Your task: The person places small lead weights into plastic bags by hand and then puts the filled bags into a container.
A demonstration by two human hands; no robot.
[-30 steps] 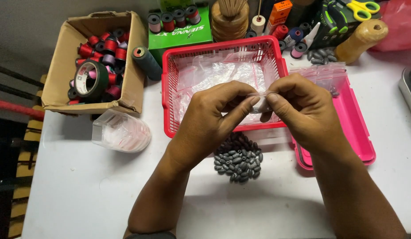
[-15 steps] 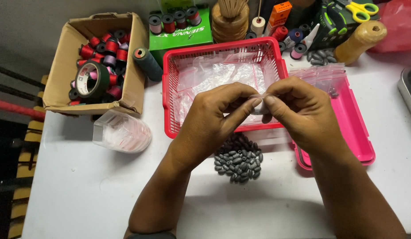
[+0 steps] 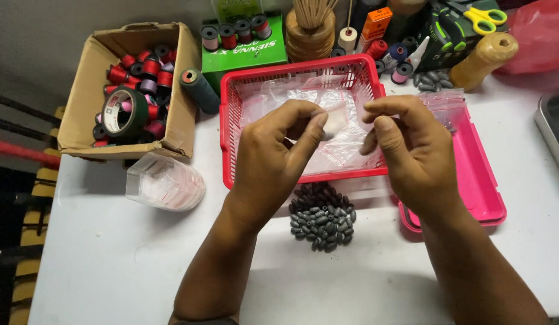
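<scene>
My left hand [image 3: 279, 153] pinches small clear plastic bag [image 3: 335, 123] | right hand [image 3: 412, 147] apart, empty | bag flimsy, slippery; grip its edge

We cannot tell what the left hand [image 3: 279, 153] pinches: its fingertips close on something small, pale and blurred. Our hands cover much of the red basket [image 3: 231, 108] and the clear bags [image 3: 346, 150] inside. The right hand [image 3: 412, 150] hides part of the pink tray [image 3: 481, 186]. A metal tray [image 3: 555, 129] and a red bag [image 3: 541, 36] are cut off by the frame's right edge.
</scene>
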